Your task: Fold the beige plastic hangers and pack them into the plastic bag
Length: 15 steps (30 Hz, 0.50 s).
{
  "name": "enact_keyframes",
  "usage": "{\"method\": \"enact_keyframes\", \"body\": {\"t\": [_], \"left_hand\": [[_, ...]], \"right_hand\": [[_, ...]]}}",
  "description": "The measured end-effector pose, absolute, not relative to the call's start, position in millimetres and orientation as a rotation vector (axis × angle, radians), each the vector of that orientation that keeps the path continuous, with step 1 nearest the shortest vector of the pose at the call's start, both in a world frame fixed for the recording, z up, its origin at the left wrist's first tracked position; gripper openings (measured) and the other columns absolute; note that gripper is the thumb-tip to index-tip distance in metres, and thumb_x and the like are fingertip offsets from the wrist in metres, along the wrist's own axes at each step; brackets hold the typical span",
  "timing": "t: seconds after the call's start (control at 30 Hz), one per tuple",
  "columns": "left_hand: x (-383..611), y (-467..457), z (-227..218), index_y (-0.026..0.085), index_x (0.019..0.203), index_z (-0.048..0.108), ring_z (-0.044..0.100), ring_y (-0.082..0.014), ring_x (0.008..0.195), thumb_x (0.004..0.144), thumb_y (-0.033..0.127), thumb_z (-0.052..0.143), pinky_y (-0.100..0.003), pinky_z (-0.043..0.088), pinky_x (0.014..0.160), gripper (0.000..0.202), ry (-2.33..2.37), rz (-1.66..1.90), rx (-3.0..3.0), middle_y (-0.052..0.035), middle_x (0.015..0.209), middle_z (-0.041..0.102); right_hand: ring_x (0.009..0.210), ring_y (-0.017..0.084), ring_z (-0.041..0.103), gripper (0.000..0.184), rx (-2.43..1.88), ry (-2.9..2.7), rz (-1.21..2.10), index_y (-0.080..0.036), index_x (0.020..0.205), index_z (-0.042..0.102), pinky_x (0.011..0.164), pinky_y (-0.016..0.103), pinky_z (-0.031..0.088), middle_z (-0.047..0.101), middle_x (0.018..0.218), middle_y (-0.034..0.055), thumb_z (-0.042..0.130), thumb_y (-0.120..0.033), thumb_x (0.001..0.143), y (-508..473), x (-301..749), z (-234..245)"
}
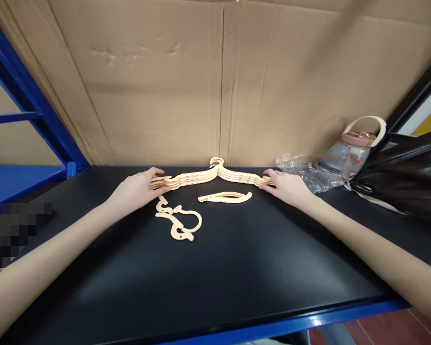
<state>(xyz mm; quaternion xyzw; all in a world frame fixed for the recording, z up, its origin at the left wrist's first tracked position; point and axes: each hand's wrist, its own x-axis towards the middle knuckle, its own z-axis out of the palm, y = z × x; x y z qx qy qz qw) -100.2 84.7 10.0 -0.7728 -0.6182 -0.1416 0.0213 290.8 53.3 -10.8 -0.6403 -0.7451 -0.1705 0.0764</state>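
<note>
1. A black tabletop (233, 268), glossy where light pools on it, fills the lower view; a blue edge (309, 320) runs along its near side, with reddish floor tiles (391, 331) below.
2. Creased brown cardboard (158, 105) stands behind as a wall, and a blue metal frame (50, 112) slants down on the left.
3. At the right, a clear bottle (348, 155) with a pinkish lid and pale strap leans beside crumpled plastic (301, 172) and glossy black material (405, 175).
4. The stack of hangers (201, 178) lies at the table's far side, near the cardboard — pale, wood-coloured, closely layered, slotted along the arms, hooks pointing away.
5. The left hand (138, 190) and right hand (289, 187) each pinch one end between thumb and fingers, though the fingertips behind are partly hidden.
6. Nearer lie loose curved pieces (168, 217) and two slim bars (230, 200) — same pale colour.
</note>
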Motion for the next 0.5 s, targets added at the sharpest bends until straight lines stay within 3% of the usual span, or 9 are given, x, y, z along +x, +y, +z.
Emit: {"method": "enact_keyframes", "body": {"t": [0.23,0.5], "left_hand": [[-96.0,83.2,7.2,0.019,0.119,0.054,0.057,-0.0347,0.114,0.076,0.066,0.05,-0.045,0.043,0.093,0.064,-1.87,-0.549,-2.397,-0.0124,0.124,0.061],[-91.3,84.8,-2.8,0.016,0.118,0.055,0.059,-0.0342,0.108,0.082,0.058,0.047,-0.044,0.044,0.091,0.057,-1.762,-0.582,-2.406,-0.0136,0.118,0.064]], "right_hand": [[0.094,0.028,0.068,0.036,-1.953,-2.235,-0.527,-0.018,0.116,0.052,0.06,0.03,0.044,0.071,0.107,0.0098,0.049,-0.045,0.092,51.3,288.7,-9.5],[0.095,0.028,0.067,0.037,-1.963,-2.238,-0.528,-0.018,0.118,0.052,0.062,0.031,0.046,0.07,0.109,0.0109,0.048,-0.045,0.092,51.4,288.2,-9.2]]}}
